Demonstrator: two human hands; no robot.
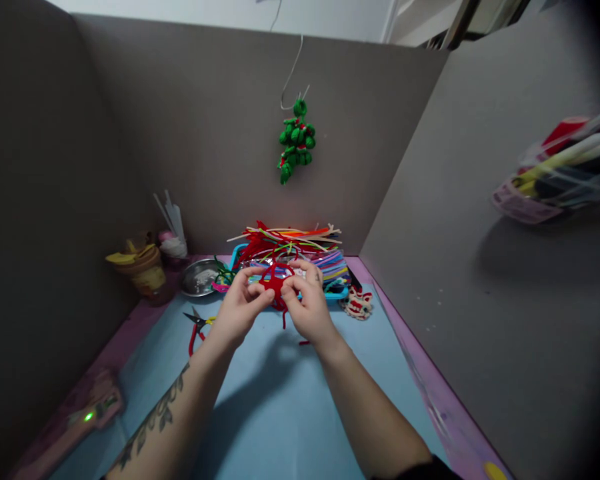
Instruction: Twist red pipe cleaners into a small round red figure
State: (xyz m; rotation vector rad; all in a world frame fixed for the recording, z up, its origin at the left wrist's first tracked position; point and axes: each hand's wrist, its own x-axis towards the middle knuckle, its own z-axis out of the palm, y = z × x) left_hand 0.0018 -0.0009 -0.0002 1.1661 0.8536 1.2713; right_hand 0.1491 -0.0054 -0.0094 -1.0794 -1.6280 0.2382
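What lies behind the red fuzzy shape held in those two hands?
A pile of coloured pipe cleaners in a blue tray. The left hand, right hand and red shape cover the tray's front middle.

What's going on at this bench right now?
A person holds a red pipe-cleaner piece between both hands, the left hand and the right hand pinching it from either side above the blue mat. Just behind it a pile of coloured pipe cleaners lies in a blue tray. Red-handled scissors lie on the mat left of the left hand, with a metal dish beyond them. A green pipe-cleaner ornament hangs on the back wall.
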